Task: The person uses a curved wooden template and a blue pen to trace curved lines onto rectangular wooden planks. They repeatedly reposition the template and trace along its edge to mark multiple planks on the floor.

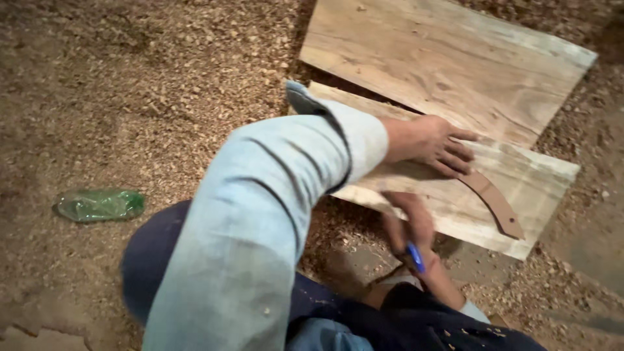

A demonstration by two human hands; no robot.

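Pressing template under left grip

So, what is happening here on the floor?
A person crouches over a plank lying on sawdust. The left hand presses a curved brown template flat on the plank. The right hand holds a blue pen at the plank's near edge. A larger board lies behind, and a green bottle lies to the left.

You have a curved brown template lying flat on the pale, grain-streaked wooden plank, which rests on the sawdust. A blue pen points down near the plank's front edge.
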